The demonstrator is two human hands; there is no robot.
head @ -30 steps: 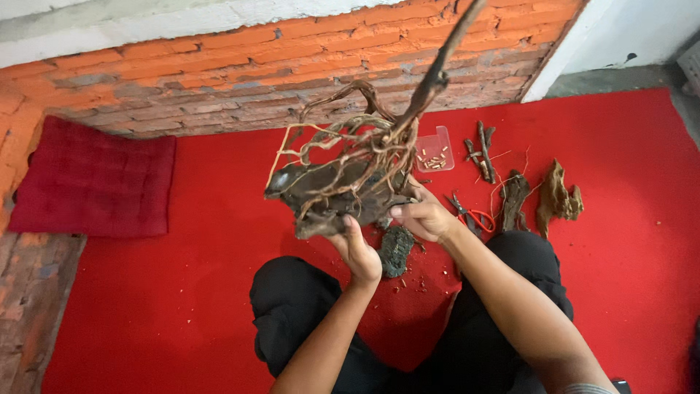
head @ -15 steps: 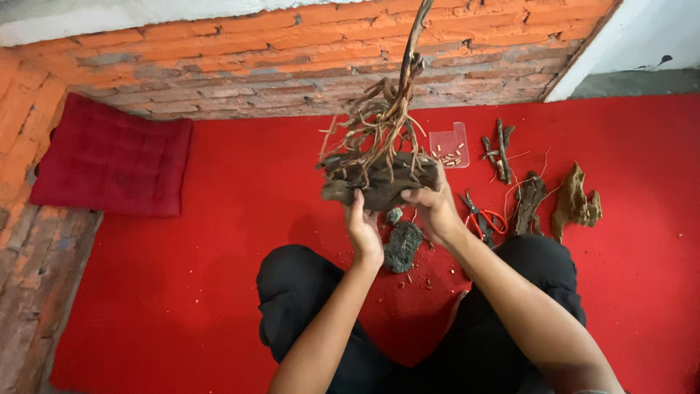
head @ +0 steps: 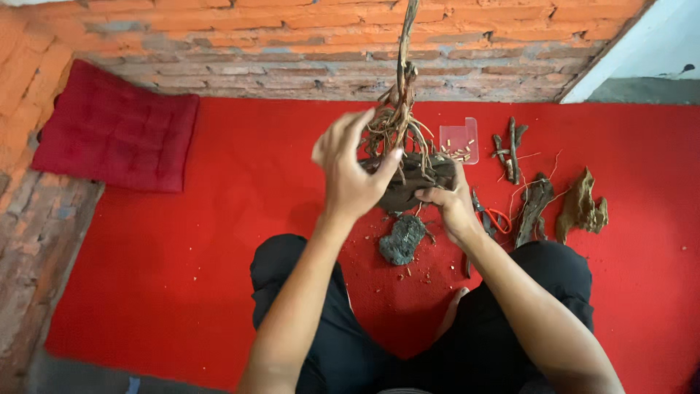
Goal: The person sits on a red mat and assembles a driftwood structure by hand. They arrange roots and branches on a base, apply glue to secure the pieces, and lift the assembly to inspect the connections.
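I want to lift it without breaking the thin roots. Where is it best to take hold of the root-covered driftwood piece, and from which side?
Probably the thick dark base of the driftwood piece, from below on the right, where the right hand grips it. The tangled roots above look thin and brittle; the base looks solid.

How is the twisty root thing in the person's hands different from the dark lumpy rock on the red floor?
The root piece is brown and made of thin tangled branches; the rock is dark grey, one solid lump. The root piece is bigger and stands tall, held up by the right hand with the left hand on it; the rock lies low on the red mat, untouched. Both look rough.
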